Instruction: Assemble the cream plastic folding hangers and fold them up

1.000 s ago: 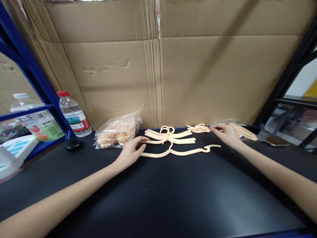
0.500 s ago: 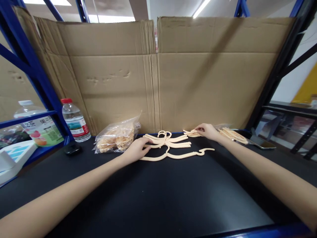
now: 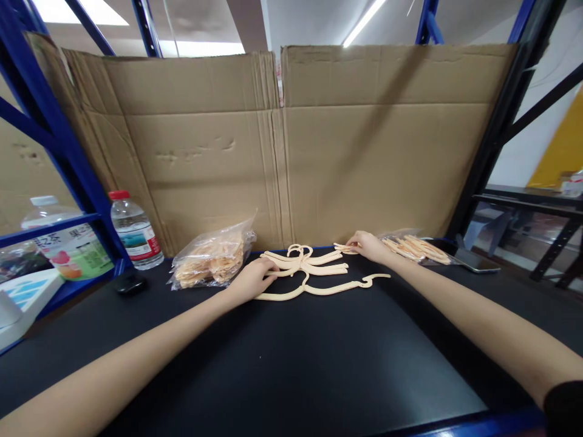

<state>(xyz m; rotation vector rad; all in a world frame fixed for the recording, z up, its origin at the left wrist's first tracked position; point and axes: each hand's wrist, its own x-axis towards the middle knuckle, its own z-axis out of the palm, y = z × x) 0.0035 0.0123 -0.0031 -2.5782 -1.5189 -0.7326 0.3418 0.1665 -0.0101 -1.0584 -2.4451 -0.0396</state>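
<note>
Several cream plastic clothes hangers [image 3: 325,269] lie in a flat stack on the black table, hooks pointing to the back. Nearer to me lies one more cream hanger [image 3: 328,291], apart from the stack except where its hook meets it; a thin curved piece hangs off its right end. My left hand [image 3: 252,279] is closed on the left end of a hanger at the stack's front, hiding that end. Behind the stack's right end, my right hand [image 3: 370,246] pinches at a small pile of thin cream strips [image 3: 342,248]. How many strips its fingers hold is hidden.
A clear bag of cream pieces [image 3: 212,255] stands at the left, another open bag of strips [image 3: 416,249] at the right beside a phone [image 3: 476,260]. A water bottle [image 3: 135,233] and a black object [image 3: 129,283] are far left. Cardboard [image 3: 209,145] walls the back.
The camera view has tilted and shifted slightly. My right hand has moved a little to the left over the strips, while my left hand stays on the hanger's end.
</note>
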